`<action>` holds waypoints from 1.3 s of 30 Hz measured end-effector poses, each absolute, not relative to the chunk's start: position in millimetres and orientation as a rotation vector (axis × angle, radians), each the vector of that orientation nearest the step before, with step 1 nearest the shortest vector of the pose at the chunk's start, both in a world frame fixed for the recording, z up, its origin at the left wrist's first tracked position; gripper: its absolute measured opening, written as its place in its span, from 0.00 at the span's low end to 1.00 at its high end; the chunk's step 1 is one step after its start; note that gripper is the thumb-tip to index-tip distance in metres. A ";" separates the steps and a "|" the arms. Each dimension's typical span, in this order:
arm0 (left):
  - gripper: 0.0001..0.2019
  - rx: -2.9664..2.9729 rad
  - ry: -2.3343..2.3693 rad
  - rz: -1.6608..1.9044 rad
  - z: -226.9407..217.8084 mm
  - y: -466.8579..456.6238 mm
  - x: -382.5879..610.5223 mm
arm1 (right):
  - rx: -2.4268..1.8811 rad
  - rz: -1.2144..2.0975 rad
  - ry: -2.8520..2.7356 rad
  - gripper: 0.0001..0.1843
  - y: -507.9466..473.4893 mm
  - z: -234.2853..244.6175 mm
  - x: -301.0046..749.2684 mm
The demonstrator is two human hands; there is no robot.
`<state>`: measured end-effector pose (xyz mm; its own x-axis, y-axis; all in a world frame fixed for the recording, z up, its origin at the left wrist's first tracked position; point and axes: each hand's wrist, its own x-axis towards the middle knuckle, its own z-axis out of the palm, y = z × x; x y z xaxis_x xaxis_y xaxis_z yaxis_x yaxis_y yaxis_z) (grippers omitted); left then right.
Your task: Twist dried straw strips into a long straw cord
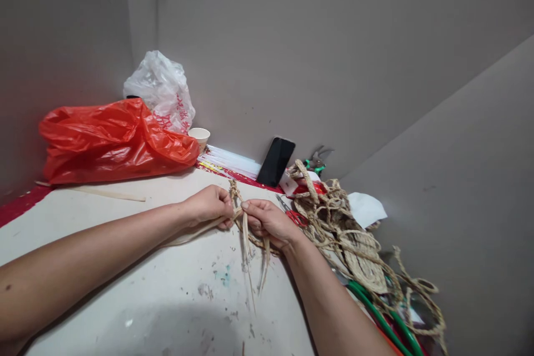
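Note:
Close together over the white tabletop [167, 289], both my hands work on one braid of pale straw [234, 192]. My left hand [212, 206] is closed, its fingers pinching straw strands at the left side of the braid. On the other side my right hand [267, 219] grips the strands between thumb and fingers. Loose straw ends [250, 267] hang down below the right hand toward the table. A longer strand [192, 236] trails left under my left wrist. The finished-looking plait rises a little above the hands; part of it is hidden behind the fingers.
Coiled straw braids [362, 256] are heaped at right, around red-handled scissors [297, 218] and a green-handled tool [375, 311]. Pruning shears [317, 160] and a phone [276, 161] lean at the back wall. A red bag [112, 142], white bag [161, 86] and paper cup [199, 136] stand back left.

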<state>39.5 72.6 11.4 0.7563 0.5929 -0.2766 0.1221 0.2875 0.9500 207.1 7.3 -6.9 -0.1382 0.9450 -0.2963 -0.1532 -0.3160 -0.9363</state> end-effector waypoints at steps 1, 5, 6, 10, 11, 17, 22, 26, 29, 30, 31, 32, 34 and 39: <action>0.08 1.247 0.683 0.354 9.8 72.4 40.6 | -1.243 1.599 -0.997 0.17 7.4 -7.0 207.2; 0.08 1.229 0.677 0.349 5.5 72.5 44.7 | -1.250 1.594 -1.009 0.18 8.0 -6.5 207.3; 0.07 1.255 0.686 0.348 5.3 72.9 45.2 | -1.253 1.591 -1.013 0.18 8.2 -6.4 207.4; 0.07 1.327 0.738 0.358 7.5 74.6 45.5 | -1.267 1.576 -1.042 0.18 8.2 -6.8 207.3; 0.07 1.343 0.751 0.357 8.1 74.9 45.3 | -1.271 1.573 -1.050 0.18 8.0 -7.0 207.0; 0.04 1.450 0.718 0.338 4.6 78.5 44.6 | -1.338 1.523 -1.142 0.19 5.9 -5.9 204.2; 0.02 1.598 0.641 0.475 -0.7 84.9 44.7 | -1.380 1.421 -1.209 0.20 5.8 -6.8 202.3; 0.06 1.645 0.736 0.474 4.2 85.7 43.0 | -1.418 1.332 -1.237 0.21 6.6 -8.9 202.2; 0.10 1.661 0.756 0.473 8.0 84.1 42.2 | -1.451 1.301 -1.250 0.21 6.6 -8.7 202.2; 0.10 1.653 0.750 0.484 8.2 83.6 42.3 | -1.456 1.300 -1.250 0.21 6.5 -8.3 202.0; 0.09 1.636 0.749 0.496 7.8 83.2 42.6 | -1.455 1.302 -1.250 0.21 6.3 -7.8 201.8; 0.09 1.613 0.751 0.508 6.8 82.7 43.1 | -1.450 1.305 -1.251 0.21 6.2 -7.4 201.5; 0.08 1.570 0.734 0.527 3.9 81.7 44.2 | -1.437 1.311 -1.248 0.21 6.2 -7.2 200.8; 0.07 1.585 0.726 0.527 -2.5 78.0 45.9 | -1.444 1.263 -1.234 0.23 6.9 -10.1 199.8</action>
<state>45.9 78.0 -2.5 0.6974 0.7131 -0.0720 0.1529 -0.0499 0.9870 199.8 6.9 -10.1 0.0100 0.9855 -0.1692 0.1458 -0.1688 -0.9748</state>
